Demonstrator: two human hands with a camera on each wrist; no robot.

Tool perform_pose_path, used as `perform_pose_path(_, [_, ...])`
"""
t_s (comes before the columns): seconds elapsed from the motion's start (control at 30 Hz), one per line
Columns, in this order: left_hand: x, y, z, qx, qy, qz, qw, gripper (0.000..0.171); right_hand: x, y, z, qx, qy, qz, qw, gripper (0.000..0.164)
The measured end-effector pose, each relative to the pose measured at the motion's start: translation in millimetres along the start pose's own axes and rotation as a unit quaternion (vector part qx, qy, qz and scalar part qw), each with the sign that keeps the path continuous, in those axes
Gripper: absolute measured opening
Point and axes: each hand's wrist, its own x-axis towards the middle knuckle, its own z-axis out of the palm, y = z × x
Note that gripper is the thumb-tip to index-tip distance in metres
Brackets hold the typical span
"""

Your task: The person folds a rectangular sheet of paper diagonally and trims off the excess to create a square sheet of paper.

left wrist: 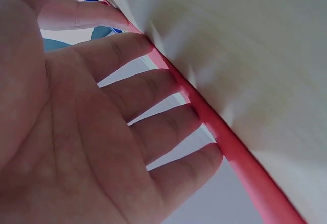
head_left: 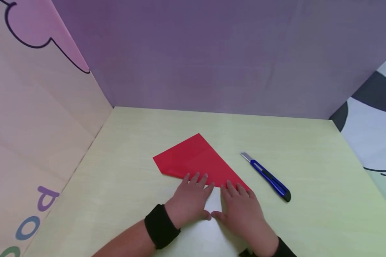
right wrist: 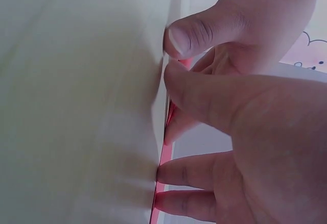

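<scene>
A folded sheet of red paper (head_left: 193, 157) lies on the pale tabletop, its pointed top corner away from me. My left hand (head_left: 193, 203) has its fingers spread and straight, the fingertips on the paper's near edge. Beside it, my right hand (head_left: 241, 210) rests its extended fingertips along the same edge, close to the paper's right corner. The two thumbs point at each other and nearly meet below the paper, with a whitish patch between the hands. In the left wrist view, the fingertips (left wrist: 207, 155) touch the red paper's edge (left wrist: 240, 163).
To the right of the paper lies a blue utility knife (head_left: 270, 180) with its blade out, pointing away from me and leftward. A purple panel (head_left: 212, 60) stands at the table's back edge. Printed panels (head_left: 35, 117) flank both sides. Each wrist wears a black band (head_left: 162, 226).
</scene>
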Motion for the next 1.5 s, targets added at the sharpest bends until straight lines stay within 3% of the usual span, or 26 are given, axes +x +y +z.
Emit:
perform_pose_path(0.6, [-15.5, -33.7, 10.7, -0.026, 0.013, -0.015, 0.9995, 0.097, 0, 2, 4, -0.014, 0.016, -0.003, 1.000, 0.093])
perform_pose_path(0.77, [-21.8, -42.5, 6.2, -0.048, 0.016, -0.001, 0.9987, 0.095, 0, 2, 5, -0.014, 0.017, -0.003, 1.000, 0.093])
perform_pose_path(1.1, [-27.0, -50.5, 7.3, -0.041, 0.015, 0.011, 0.9990, 0.095, 0, 2, 6, -0.007, 0.012, -0.005, 1.000, 0.094])
perform_pose_path(1.27, [-34.1, -60.2, 10.0, -0.050, 0.020, -0.005, 0.9986, 0.091, 0, 1, 5, -0.008, 0.012, -0.005, 1.000, 0.093])
perform_pose_path(1.5, [-47.0, -75.7, 14.2, -0.082, 0.022, -0.052, 0.9950, 0.088, -1, 2, 3, -0.005, 0.015, -0.008, 1.000, 0.091])
